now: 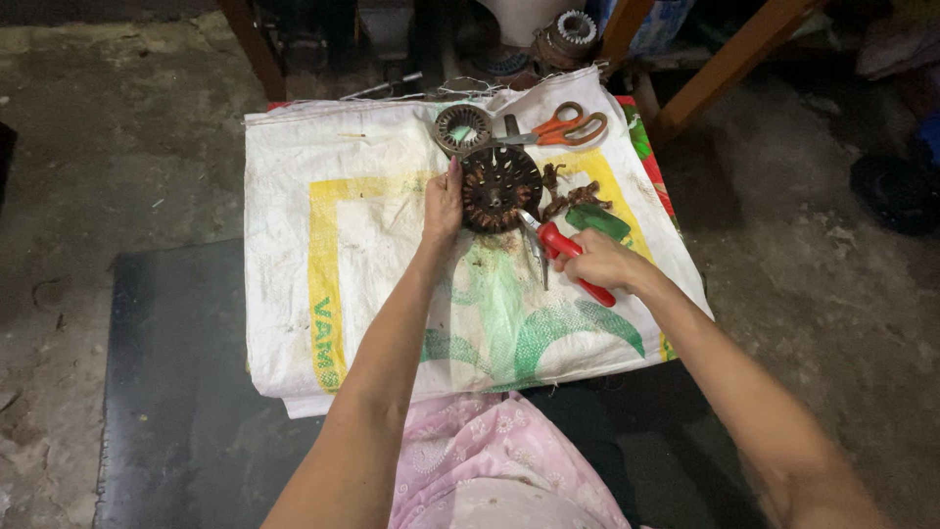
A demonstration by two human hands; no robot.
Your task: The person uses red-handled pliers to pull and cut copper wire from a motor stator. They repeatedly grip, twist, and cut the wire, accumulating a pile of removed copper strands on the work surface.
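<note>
A dark, round motor stator (500,188) wound with copper wire lies toward the far edge of a table draped in a white woven sack (323,264), steadied on its near-left rim by the left hand (443,203), fingers clamped on it. The right hand (599,261), its grip closed around red-handled cutters (558,245), holds the blades at the stator's near-right side. Beyond lie a toothed metal ring (462,128), orange-handled scissors (558,128) and pulled copper wire scraps (568,196).
</note>
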